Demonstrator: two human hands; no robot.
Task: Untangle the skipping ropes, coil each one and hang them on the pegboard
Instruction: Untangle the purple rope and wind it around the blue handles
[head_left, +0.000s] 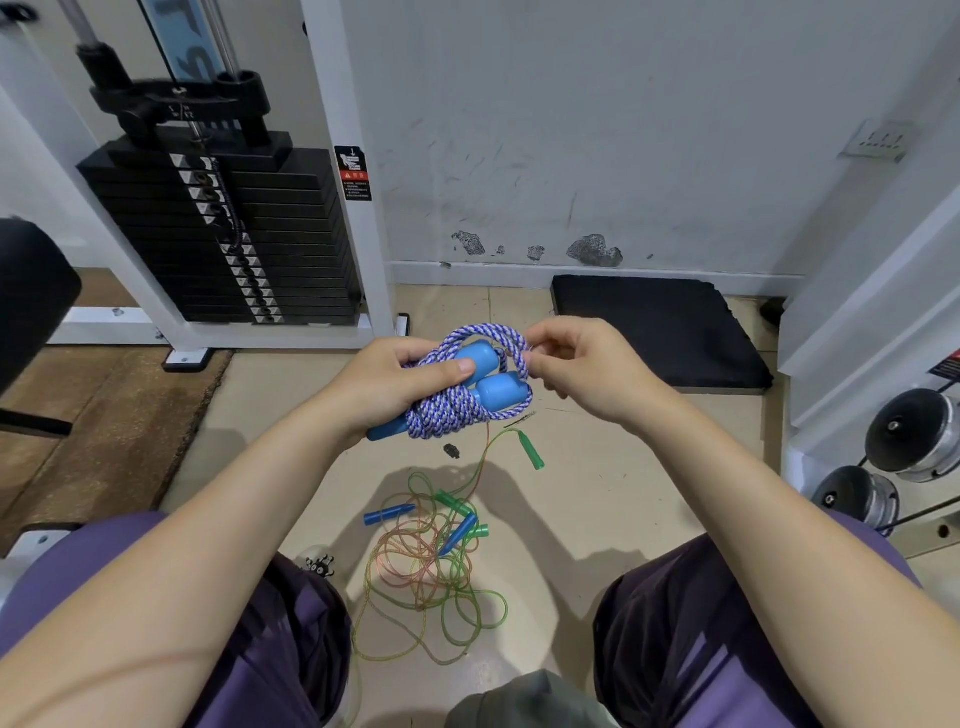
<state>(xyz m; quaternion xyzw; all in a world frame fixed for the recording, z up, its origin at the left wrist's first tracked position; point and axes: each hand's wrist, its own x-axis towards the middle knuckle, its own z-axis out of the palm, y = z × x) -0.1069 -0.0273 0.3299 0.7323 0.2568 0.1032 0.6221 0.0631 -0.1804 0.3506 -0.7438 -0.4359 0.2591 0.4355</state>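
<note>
- Centrally, the left hand (387, 387) grips the coiled braided rope (447, 410) and its blue handles (496, 389).
- Right hand (582, 371) pinches a rope loop.
- Thin ropes (426, 566) lie tangled at lower centre.

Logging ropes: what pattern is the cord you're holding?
Blue-and-white braided cord with light blue handles, clearest in the head view.

**One rope bundled, the rest in a heap**

A blue-and-white braided rope (457, 410) is wound in a tight bundle around its two light-blue handles (485, 376), held up above the floor. Below it, thin green and orange ropes (426, 577) lie tangled on the floor, their small blue and green handles scattered among the loops.
</note>
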